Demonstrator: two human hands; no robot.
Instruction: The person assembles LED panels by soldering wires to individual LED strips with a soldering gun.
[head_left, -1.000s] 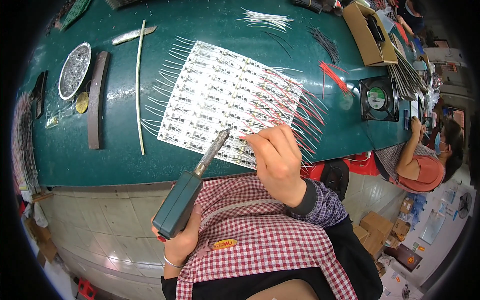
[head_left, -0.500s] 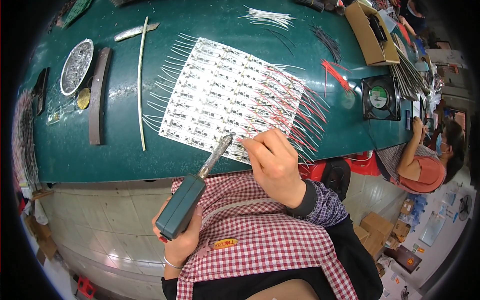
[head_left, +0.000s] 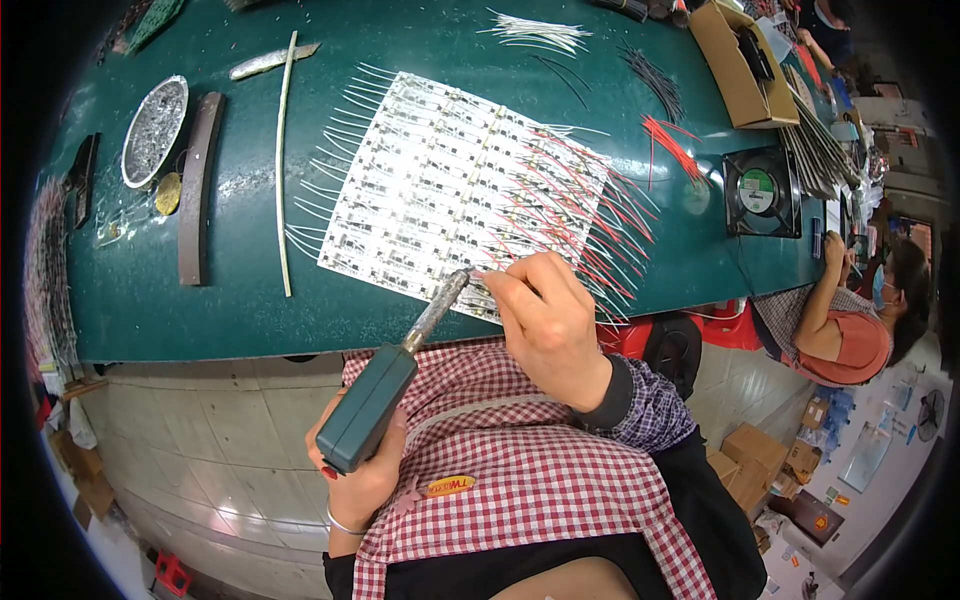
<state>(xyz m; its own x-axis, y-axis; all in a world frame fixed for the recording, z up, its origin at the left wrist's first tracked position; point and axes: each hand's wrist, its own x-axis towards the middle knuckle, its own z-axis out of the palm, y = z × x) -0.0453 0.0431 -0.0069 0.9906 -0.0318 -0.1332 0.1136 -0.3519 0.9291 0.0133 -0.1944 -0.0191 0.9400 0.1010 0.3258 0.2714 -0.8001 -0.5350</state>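
My left hand (head_left: pixel 372 480) is closed around the dark green handle of a soldering iron (head_left: pixel 368 408). The iron points up and to the right, its tip over the lower edge of a white sheet of circuit boards (head_left: pixel 400 200). Close beside that tip, my right hand (head_left: pixel 548 318) pinches a thin wire, mostly hidden by the fingers. Rows of small dark parts cover the sheet. White wires (head_left: pixel 340 130) stick out along its left side, and red and white wires (head_left: pixel 610 240) fan over its right part.
Left of the sheet lie a pale strip (head_left: pixel 282 170), a brown bar (head_left: pixel 200 190) and an oval dish (head_left: pixel 155 130). White (head_left: pixel 540 33), black (head_left: pixel 652 85) and red wire bundles (head_left: pixel 675 150) lie beyond it. A fan (head_left: pixel 762 195) and a cardboard box (head_left: pixel 735 65) stand right, near another person (head_left: pixel 850 330).
The iron and its tip have shifted slightly right and up, closer to my right fingertips. My right hand has moved barely up. The sheet lies almost as before.
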